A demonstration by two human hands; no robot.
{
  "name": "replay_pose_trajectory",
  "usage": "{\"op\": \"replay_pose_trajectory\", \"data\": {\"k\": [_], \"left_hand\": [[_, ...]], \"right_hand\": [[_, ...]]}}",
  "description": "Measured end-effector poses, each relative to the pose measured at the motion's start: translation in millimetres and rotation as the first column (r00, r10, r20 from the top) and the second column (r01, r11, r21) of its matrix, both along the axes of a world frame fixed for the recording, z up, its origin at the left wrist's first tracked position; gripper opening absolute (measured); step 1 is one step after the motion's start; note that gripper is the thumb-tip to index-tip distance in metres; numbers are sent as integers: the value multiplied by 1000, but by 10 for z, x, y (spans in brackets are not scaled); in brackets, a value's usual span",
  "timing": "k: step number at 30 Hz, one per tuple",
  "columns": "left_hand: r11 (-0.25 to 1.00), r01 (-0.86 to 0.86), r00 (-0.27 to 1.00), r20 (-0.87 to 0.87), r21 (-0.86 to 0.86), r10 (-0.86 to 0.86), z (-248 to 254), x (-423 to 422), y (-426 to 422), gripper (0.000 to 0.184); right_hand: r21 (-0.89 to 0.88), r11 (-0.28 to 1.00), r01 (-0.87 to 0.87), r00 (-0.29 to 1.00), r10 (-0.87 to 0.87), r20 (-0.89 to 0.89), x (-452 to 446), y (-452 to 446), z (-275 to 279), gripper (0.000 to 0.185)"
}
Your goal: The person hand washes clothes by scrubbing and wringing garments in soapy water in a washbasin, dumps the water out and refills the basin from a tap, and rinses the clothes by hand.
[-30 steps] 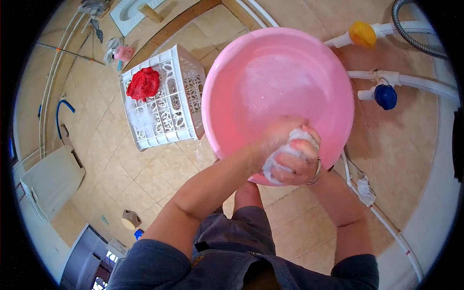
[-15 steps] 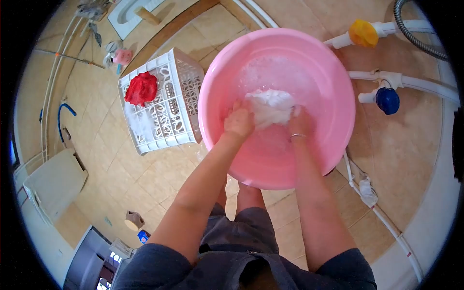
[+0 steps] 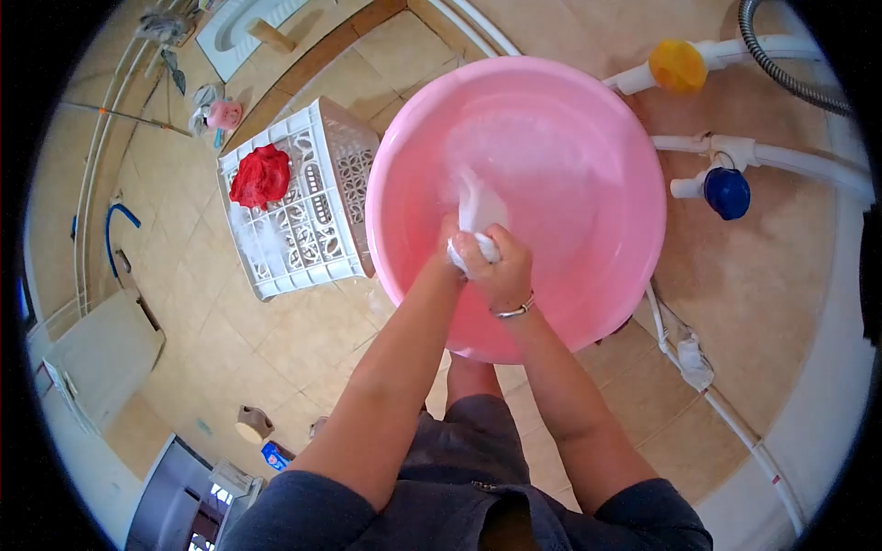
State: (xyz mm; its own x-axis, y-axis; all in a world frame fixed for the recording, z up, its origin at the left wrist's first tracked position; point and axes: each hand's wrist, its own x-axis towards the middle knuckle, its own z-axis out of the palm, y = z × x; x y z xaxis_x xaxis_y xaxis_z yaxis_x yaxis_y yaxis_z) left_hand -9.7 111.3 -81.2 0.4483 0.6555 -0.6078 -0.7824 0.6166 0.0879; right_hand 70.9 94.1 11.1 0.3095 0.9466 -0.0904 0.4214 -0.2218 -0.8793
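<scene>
A wet white cloth (image 3: 481, 208) is bunched up over a large pink basin (image 3: 634, 262) of soapy water. My right hand (image 3: 507, 275) is closed round the cloth, with a fold of it bulging between thumb and fingers. Close against it, my left hand (image 3: 449, 235) grips the same cloth; its fingers are partly hidden. The cloth's loose end hangs forward, away from me, toward the foamy water (image 3: 524, 147). A metal bangle (image 3: 514, 308) circles my right wrist.
Left of the basin, a white plastic crate (image 3: 323, 271) bears a wet red cloth (image 3: 261, 176). Pipes with a yellow valve handle (image 3: 678, 65) and a blue one (image 3: 727, 193) run at the right. A pink bottle (image 3: 223, 115) stands at the upper left.
Both hands were apart at either side of the cloth, low in the water. They have come together, lifted it toward me and squeezed it into a bunch.
</scene>
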Motion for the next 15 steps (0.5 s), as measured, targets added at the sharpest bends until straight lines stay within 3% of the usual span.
{"op": "replay_pose_trajectory", "data": {"k": [1,2,3,4,5,6,7,9,11,13,15], "left_hand": [[1000,6,1000,-2,-6,-6,193,39,56,24],[973,211,875,-461,94,-145,562,118,203,23],[900,426,543,-821,92,-173,758,178,310,22],[753,658,268,-944,32,-194,667,116,352,28],[753,657,270,-944,36,-190,668,60,363,28],[607,792,-5,-994,-69,-105,670,10,398,35],[451,865,-261,-965,-221,28,660,-36,399,44],[473,850,-284,-958,-231,43,324,-176,309,48],[501,828,-318,-947,-251,52,228,-189,298,52],[579,730,-267,-931,-364,-248,360,-90,353,60],[581,722,-260,-925,-376,-275,369,-74,356,63]], "right_hand": [[34,998,-53,997,51,62,-5,-18,30,19],[22,989,146,989,-146,12,73,22,-33,25],[-137,972,192,979,-179,99,263,54,-134,28],[-293,924,246,962,-196,190,479,27,-226,31],[-456,886,82,930,96,354,658,-8,-313,33],[-623,782,-36,804,392,446,782,5,-368,36],[-622,782,-33,804,390,448,815,70,-243,36],[-857,514,47,687,606,401,913,211,-29,40],[-600,798,56,889,234,394,1100,208,-499,51],[-260,965,-43,915,143,378,873,415,-657,59],[-216,930,-299,894,352,277,615,536,-762,60]]}}
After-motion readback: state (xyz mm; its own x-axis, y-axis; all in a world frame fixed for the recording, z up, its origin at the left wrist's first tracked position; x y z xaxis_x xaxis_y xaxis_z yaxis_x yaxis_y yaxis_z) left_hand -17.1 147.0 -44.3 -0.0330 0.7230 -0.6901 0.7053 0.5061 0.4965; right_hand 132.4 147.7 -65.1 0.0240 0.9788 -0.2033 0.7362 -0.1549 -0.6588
